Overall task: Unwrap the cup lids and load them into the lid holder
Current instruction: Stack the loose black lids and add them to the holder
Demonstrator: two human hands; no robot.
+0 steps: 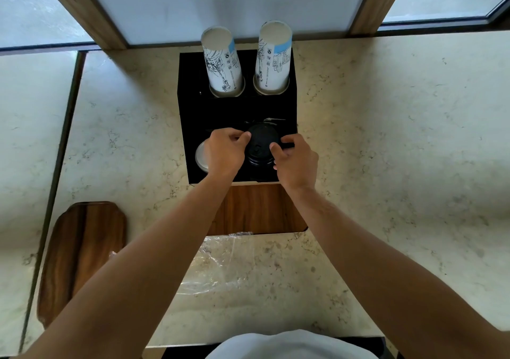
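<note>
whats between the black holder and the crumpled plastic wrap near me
In the head view, a wooden board lies on the counter between the black lid holder and the clear plastic wrap; the wrap's far edge reaches the board.

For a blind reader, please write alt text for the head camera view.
Both hands, left hand and right hand, hold a stack of black lids at the black holder on a marble counter. Two paper cup stacks stand behind; clear wrap lies nearer.

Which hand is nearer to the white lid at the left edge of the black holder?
The left hand: it lies right beside the white lid and partly covers it. The right hand is farther away, beyond the black lids.
</note>
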